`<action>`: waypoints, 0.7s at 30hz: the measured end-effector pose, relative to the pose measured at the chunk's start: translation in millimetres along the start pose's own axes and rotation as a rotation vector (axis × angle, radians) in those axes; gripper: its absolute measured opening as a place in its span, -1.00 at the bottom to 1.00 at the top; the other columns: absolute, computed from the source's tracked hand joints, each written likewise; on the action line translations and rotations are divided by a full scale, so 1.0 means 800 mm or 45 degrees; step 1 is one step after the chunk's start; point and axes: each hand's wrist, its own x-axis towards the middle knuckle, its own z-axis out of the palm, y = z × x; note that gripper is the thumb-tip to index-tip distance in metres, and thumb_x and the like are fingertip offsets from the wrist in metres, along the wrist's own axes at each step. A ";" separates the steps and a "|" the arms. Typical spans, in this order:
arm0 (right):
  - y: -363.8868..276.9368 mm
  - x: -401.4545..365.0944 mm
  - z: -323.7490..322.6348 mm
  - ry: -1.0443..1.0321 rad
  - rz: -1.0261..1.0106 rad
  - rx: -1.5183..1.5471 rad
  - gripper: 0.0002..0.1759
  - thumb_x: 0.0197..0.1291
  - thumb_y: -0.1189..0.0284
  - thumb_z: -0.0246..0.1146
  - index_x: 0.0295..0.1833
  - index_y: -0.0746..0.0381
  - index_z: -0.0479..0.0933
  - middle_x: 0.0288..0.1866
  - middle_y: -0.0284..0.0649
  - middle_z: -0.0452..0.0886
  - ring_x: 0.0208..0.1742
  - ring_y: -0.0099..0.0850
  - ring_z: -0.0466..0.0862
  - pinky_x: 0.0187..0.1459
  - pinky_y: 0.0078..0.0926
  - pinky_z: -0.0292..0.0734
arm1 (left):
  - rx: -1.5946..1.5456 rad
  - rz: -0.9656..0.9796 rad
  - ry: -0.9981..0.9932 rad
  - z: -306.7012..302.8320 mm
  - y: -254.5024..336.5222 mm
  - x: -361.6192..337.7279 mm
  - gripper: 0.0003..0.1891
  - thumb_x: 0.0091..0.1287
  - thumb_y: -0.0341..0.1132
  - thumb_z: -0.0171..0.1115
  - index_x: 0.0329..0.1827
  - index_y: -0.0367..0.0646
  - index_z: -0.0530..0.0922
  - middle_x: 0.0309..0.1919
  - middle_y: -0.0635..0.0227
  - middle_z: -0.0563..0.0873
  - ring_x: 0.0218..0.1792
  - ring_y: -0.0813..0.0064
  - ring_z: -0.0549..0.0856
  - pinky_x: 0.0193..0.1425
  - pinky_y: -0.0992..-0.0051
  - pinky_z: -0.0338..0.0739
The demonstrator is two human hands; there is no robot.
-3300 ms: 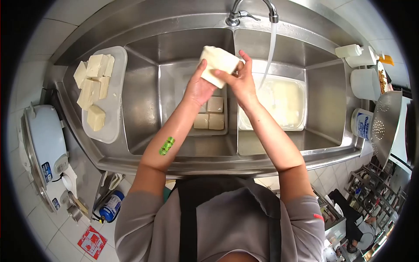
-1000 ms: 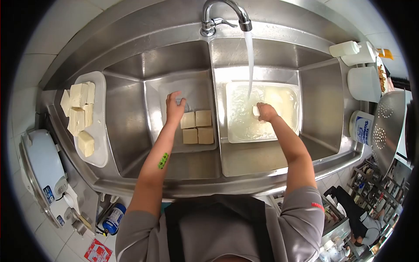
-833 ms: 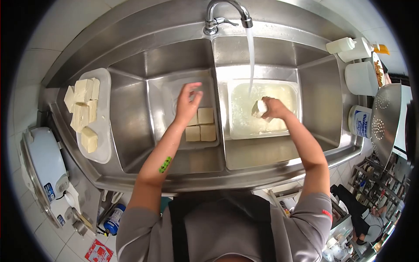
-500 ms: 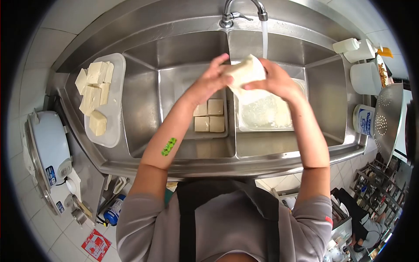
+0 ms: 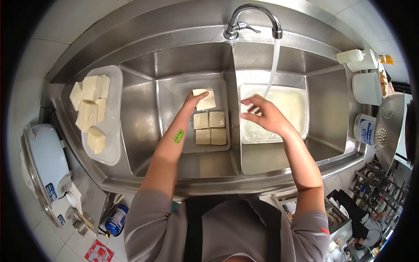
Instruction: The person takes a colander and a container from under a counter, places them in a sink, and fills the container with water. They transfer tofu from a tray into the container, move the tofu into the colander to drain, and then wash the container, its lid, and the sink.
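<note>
My left hand (image 5: 192, 101) grips a white block (image 5: 205, 99) above a translucent tray (image 5: 187, 87) in the left sink basin. Several pale square blocks (image 5: 210, 128) sit together in that tray, just below the held one. Over the right basin, my right hand (image 5: 264, 116) has its fingers apart and slightly curled, holding nothing. Beneath it lies a white container (image 5: 286, 114) of cloudy liquid. Water (image 5: 273, 65) runs from the faucet (image 5: 276, 30) toward this container.
At the left, a translucent board (image 5: 114, 113) bears several white blocks (image 5: 89, 104). White bottles (image 5: 350, 56), a white tub (image 5: 365, 88), a labelled bucket (image 5: 364, 129) and a metal colander (image 5: 388, 126) stand right. A person (image 5: 371, 229) appears lower right.
The white block has moved from between both hands down to the left tray, in my left hand. My right hand has let go and moved lower. The view has shifted.
</note>
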 end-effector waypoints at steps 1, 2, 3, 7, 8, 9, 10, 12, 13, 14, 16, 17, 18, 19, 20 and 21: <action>0.014 -0.010 -0.008 0.001 0.016 -0.012 -0.54 -0.01 0.30 0.30 -0.03 0.33 0.45 -0.13 -0.17 0.52 -0.18 -0.43 0.55 -0.16 -0.52 0.43 | -0.011 -0.006 -0.015 0.005 -0.011 0.014 -0.38 -0.03 -0.13 0.38 0.01 -0.37 0.39 -0.12 0.12 0.58 -0.08 0.38 0.56 0.01 0.39 0.41; 0.030 -0.016 -0.017 -0.013 0.097 -0.004 -0.52 -0.01 0.26 0.30 -0.03 0.33 0.45 -0.15 -0.17 0.53 -0.20 -0.40 0.54 -0.17 -0.51 0.44 | 0.138 -0.042 0.102 0.009 -0.021 0.030 -0.36 -0.06 -0.12 0.39 0.01 -0.36 0.39 -0.11 0.12 0.57 -0.09 0.36 0.56 0.00 0.40 0.41; 0.047 -0.022 -0.025 -0.025 0.184 0.008 -0.50 -0.02 0.21 0.29 -0.02 0.33 0.45 -0.16 -0.16 0.53 -0.23 -0.37 0.54 -0.17 -0.49 0.44 | 0.290 -0.081 0.213 0.016 -0.029 0.041 -0.34 -0.08 -0.10 0.41 0.02 -0.35 0.39 -0.10 0.13 0.57 -0.09 0.35 0.56 -0.01 0.40 0.41; 0.113 -0.042 -0.055 -0.045 0.576 -0.023 -0.50 -0.01 0.21 0.29 -0.01 0.30 0.45 -0.17 -0.20 0.53 -0.23 -0.40 0.53 -0.17 -0.50 0.44 | 0.238 -0.185 0.058 0.046 -0.059 0.079 -0.28 -0.16 -0.10 0.46 0.01 -0.38 0.39 -0.10 0.10 0.57 -0.09 0.29 0.56 -0.07 0.38 0.45; 0.136 -0.046 -0.055 -0.035 0.668 -0.079 -0.49 -0.01 0.21 0.29 0.00 0.30 0.44 -0.17 -0.21 0.53 -0.24 -0.40 0.52 -0.17 -0.49 0.44 | 0.269 -0.236 0.048 0.050 -0.082 0.102 -0.25 -0.19 -0.08 0.47 0.01 -0.38 0.39 -0.12 0.09 0.57 -0.10 0.30 0.56 -0.09 0.37 0.47; 0.158 -0.049 -0.056 -0.024 0.756 -0.134 -0.49 -0.01 0.20 0.29 0.01 0.29 0.44 -0.18 -0.22 0.53 -0.24 -0.41 0.52 -0.17 -0.48 0.44 | 0.270 -0.243 0.030 0.054 -0.087 0.107 -0.25 -0.19 -0.08 0.47 0.01 -0.38 0.39 -0.12 0.09 0.57 -0.10 0.30 0.56 -0.09 0.37 0.47; 0.175 -0.052 -0.055 -0.074 0.811 -0.143 -0.47 -0.01 0.17 0.28 0.02 0.29 0.43 -0.18 -0.20 0.53 -0.22 -0.37 0.52 -0.15 -0.45 0.43 | 0.322 -0.246 0.005 0.058 -0.092 0.107 -0.24 -0.16 -0.06 0.45 0.05 -0.35 0.36 -0.09 0.12 0.56 -0.08 0.30 0.55 -0.07 0.35 0.45; 0.208 -0.056 -0.053 -0.140 0.830 -0.173 -0.46 -0.01 0.16 0.28 0.01 0.29 0.43 -0.18 -0.19 0.53 -0.20 -0.34 0.53 -0.14 -0.43 0.43 | 0.261 -0.211 -0.142 0.047 -0.133 0.137 -0.16 -0.16 0.00 0.44 0.09 -0.38 0.29 0.00 0.08 0.48 0.01 0.27 0.48 -0.01 0.42 0.41; 0.221 -0.058 -0.050 -0.213 0.837 -0.202 -0.45 -0.01 0.14 0.27 0.01 0.29 0.43 -0.18 -0.18 0.53 -0.18 -0.32 0.53 -0.13 -0.42 0.42 | 0.263 -0.225 -0.148 0.055 -0.131 0.140 -0.16 -0.16 0.00 0.44 0.09 -0.38 0.29 0.00 0.08 0.48 0.01 0.27 0.48 -0.01 0.42 0.41; 0.234 -0.060 -0.047 -0.236 0.827 -0.211 -0.46 0.00 0.13 0.26 -0.02 0.31 0.43 -0.19 -0.12 0.54 -0.14 -0.25 0.54 -0.11 -0.40 0.41 | 0.463 -0.187 0.150 0.061 -0.131 0.140 -0.14 -0.17 0.02 0.44 0.09 -0.40 0.28 0.02 0.05 0.45 0.04 0.27 0.45 0.01 0.43 0.39; 0.259 -0.056 -0.040 -0.251 0.757 -0.286 -0.47 -0.01 0.14 0.26 -0.03 0.32 0.43 -0.21 -0.12 0.54 -0.18 -0.27 0.54 -0.14 -0.41 0.41 | 0.629 -0.051 0.503 0.067 -0.129 0.127 0.00 -0.27 0.08 0.46 0.11 -0.47 0.19 0.05 -0.08 0.36 0.08 0.16 0.41 0.15 0.36 0.30; 0.273 -0.056 -0.041 -0.247 0.682 -0.378 -0.48 -0.01 0.16 0.27 -0.04 0.32 0.43 -0.23 -0.12 0.54 -0.21 -0.28 0.54 -0.17 -0.41 0.42 | 0.643 -0.057 0.485 0.073 -0.128 0.123 0.00 -0.27 0.08 0.46 0.11 -0.47 0.19 0.05 -0.08 0.36 0.08 0.16 0.41 0.15 0.36 0.30; 0.294 -0.054 -0.039 -0.243 0.704 -0.414 -0.49 -0.01 0.17 0.27 -0.04 0.32 0.43 -0.21 -0.09 0.54 -0.19 -0.25 0.54 -0.16 -0.40 0.42 | 0.736 0.079 0.625 0.075 -0.139 0.129 -0.05 -0.22 0.09 0.42 0.09 -0.47 0.22 0.02 -0.09 0.38 0.05 0.11 0.41 0.14 0.33 0.30; 0.302 -0.049 -0.039 -0.241 0.724 -0.450 -0.49 -0.02 0.18 0.27 -0.05 0.32 0.43 -0.19 -0.05 0.54 -0.18 -0.21 0.55 -0.15 -0.39 0.42 | 0.825 0.222 0.765 0.081 -0.145 0.127 -0.10 -0.17 0.10 0.38 0.06 -0.47 0.24 -0.01 -0.09 0.40 0.03 0.06 0.42 0.13 0.30 0.30; 0.309 -0.046 -0.038 -0.265 0.734 -0.577 -0.53 -0.04 0.24 0.23 -0.05 0.31 0.44 -0.12 0.03 0.53 -0.09 -0.12 0.53 -0.06 -0.35 0.41 | 0.833 0.224 0.750 0.086 -0.149 0.126 -0.10 -0.17 0.10 0.38 0.06 -0.47 0.24 -0.01 -0.09 0.40 0.03 0.06 0.42 0.13 0.30 0.30; 0.318 -0.042 -0.035 -0.257 0.741 -0.572 -0.53 -0.04 0.24 0.23 -0.05 0.31 0.44 -0.12 0.03 0.53 -0.09 -0.12 0.53 -0.06 -0.35 0.41 | 0.834 0.206 0.780 0.092 -0.147 0.122 -0.13 -0.13 0.09 0.35 0.05 -0.48 0.26 -0.02 -0.11 0.40 0.03 0.03 0.40 0.13 0.30 0.30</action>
